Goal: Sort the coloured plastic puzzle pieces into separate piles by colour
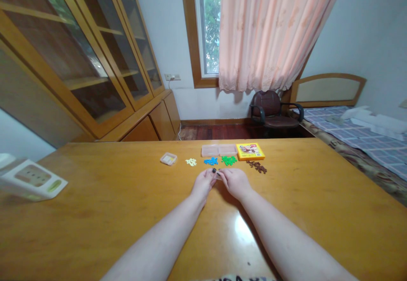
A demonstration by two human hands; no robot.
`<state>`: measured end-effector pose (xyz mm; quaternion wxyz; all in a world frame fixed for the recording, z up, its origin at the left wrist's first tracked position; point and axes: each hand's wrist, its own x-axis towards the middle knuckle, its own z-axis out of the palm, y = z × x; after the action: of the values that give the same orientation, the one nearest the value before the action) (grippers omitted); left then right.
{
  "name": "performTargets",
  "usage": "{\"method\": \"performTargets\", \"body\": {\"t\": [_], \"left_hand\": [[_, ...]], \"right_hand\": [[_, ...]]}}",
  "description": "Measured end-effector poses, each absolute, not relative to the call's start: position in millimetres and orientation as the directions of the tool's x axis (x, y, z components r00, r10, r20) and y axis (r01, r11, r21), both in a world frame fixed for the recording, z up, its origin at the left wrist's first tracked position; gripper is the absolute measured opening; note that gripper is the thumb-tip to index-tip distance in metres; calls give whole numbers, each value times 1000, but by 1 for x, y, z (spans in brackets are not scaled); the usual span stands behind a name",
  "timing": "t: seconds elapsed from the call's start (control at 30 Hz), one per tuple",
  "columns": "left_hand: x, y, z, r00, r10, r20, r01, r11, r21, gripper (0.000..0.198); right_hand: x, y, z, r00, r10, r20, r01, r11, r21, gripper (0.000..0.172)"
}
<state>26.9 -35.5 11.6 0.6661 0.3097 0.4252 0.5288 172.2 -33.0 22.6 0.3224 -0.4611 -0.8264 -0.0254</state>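
My left hand (203,183) and my right hand (234,182) meet above the middle of the table, fingers pinched. Between them is a small pale, see-through piece (218,176), with something small and dark at the left fingertips. Just beyond lie piles of small pieces: cream (191,162), blue (211,161), green (229,160) and brown (257,167). Behind the blue and green piles sits an open clear plastic case (219,150). A yellow box (250,151) is to its right. A small clear container (168,158) rests left of the cream pile.
The wooden table (127,187) fills the foreground. A white box-like object (33,178) stands at its left. Past the far edge are a brown armchair (273,110) and a bed (365,122). Glass-door cabinets (95,51) line the left wall.
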Motion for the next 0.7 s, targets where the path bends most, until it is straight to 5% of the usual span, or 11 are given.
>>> {"method": "performTargets", "body": {"t": [0.7], "left_hand": [[26,-33,16,-19,969,-247,-354,224,908,40]], "right_hand": [[164,-38,22,-290,767,572,845,486,-224,33]]}}
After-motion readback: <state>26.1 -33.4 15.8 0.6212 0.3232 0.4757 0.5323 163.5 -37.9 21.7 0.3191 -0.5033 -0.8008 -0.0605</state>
